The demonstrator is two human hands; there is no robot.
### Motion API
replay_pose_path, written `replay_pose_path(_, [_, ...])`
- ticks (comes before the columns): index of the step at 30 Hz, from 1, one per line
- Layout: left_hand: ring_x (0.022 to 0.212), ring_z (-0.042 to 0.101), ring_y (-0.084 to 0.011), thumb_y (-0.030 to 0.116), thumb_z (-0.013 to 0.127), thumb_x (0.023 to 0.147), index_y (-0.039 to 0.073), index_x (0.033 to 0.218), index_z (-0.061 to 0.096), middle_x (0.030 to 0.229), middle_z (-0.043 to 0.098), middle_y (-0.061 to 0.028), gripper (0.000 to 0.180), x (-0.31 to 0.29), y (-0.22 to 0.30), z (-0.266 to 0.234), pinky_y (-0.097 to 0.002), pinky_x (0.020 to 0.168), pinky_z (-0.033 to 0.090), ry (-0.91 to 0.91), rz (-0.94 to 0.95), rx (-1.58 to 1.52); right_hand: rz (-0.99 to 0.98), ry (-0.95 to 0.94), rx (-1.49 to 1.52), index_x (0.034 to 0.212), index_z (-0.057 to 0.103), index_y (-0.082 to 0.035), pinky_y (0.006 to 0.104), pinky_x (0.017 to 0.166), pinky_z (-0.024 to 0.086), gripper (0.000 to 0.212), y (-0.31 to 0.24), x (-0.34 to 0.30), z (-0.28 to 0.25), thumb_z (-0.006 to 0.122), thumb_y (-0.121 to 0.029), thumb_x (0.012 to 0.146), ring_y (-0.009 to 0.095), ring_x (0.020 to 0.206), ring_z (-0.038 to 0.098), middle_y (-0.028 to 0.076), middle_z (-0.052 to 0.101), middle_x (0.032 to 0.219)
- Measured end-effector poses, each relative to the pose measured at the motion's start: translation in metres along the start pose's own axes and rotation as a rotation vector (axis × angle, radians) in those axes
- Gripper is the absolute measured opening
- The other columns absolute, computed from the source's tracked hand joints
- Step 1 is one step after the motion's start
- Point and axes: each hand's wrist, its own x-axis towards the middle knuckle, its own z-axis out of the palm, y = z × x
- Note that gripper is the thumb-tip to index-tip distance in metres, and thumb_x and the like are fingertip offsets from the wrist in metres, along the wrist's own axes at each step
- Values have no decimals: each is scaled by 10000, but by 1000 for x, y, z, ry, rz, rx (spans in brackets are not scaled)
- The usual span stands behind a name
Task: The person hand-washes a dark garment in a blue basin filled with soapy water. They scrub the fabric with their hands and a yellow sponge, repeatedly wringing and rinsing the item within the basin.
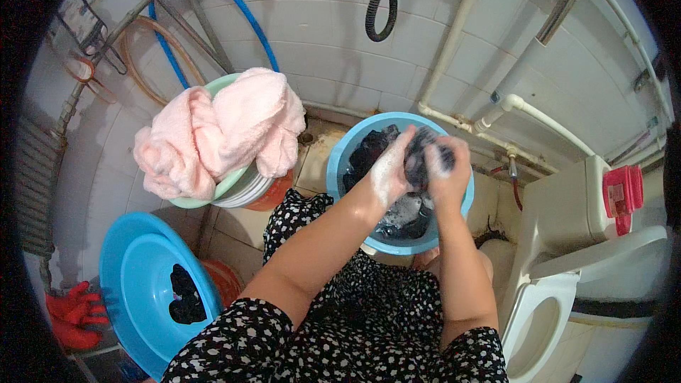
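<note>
Gripping: dark, wet, foam-streaked cloth [421,159], bunched up between both hands.
Left hand [392,170]: closed in on the cloth's left side, thumb side up; suds on wrist and back of hand; most fingers hidden by cloth, exact curl can't be told.
Right hand [448,170]: closed round the cloth's right side, foamy fabric bulging between thumb and fingers; suds on skin.
Cloth position: touching both palms, pressed between them, above the light-blue round plastic basin [335,170]; whether its lower end touches the load below, can't tell.
Basin load: dark wet garments [369,152] on the left side, in water; white suds [406,207] near the front, below the hands.
Left of basin: fluffy pale-pink fabric bundle [241,120], heaped on a pale-green plastic basin [224,85], well apart from the hands.
Lower left: bright-blue deep plastic basin [131,291], tilted, small black cloth [186,296] inside; red rubber gloves [74,315] just beside it.
Right side: white toilet with cistern [567,198]; pinkish-red plastic container [623,195] at the cistern's far edge.
Wall: bright-blue hose [245,14] at left, black ribbed hose [383,7] hanging at top.
Labels/writing: pale patch on pinkish-red container, possibly a label; too small to read.
</note>
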Motion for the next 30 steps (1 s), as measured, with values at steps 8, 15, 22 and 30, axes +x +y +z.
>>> replay_pose_path(8, [959, 602, -205, 307, 461, 955, 123, 1073, 602, 1020, 634, -64, 260, 11, -36, -15, -366, 885, 477, 19, 211, -121, 145, -13, -96, 798, 586, -54, 416, 717, 451, 165, 0, -1, 10, 693, -116, 689, 359, 764, 563, 138, 572, 770])
replay_pose_path(15, [956, 605, -212, 293, 424, 961, 110, 1034, 585, 1035, 620, -68, 255, 48, -28, -65, -362, 873, 481, -943, 150, -271, -421, -232, -271, 717, 601, -68, 437, 807, 434, 173, -34, -24, 24, 686, -203, 651, 369, 860, 560, 150, 600, 792])
replay_pose_path(22, [946, 621, -197, 260, 406, 984, 88, 1084, 582, 1045, 639, -52, 266, 6, -33, -5, -342, 842, 500, -78, 256, -57, 944, 114, 724, 930, 581, -62, 307, 693, 470, 247, 42, 1, 16, 707, -240, 815, 152, 761, 559, 56, 606, 855])
replay_pose_path(30, [1100, 551, -217, 429, 466, 950, 120, 1131, 565, 1137, 614, -92, 372, -17, 5, 18, -431, 954, 433, 90, -91, 52, 400, -38, 434, 976, 600, -77, 374, 844, 465, 251, 15, 11, -10, 639, -39, 730, 264, 899, 591, 75, 612, 975])
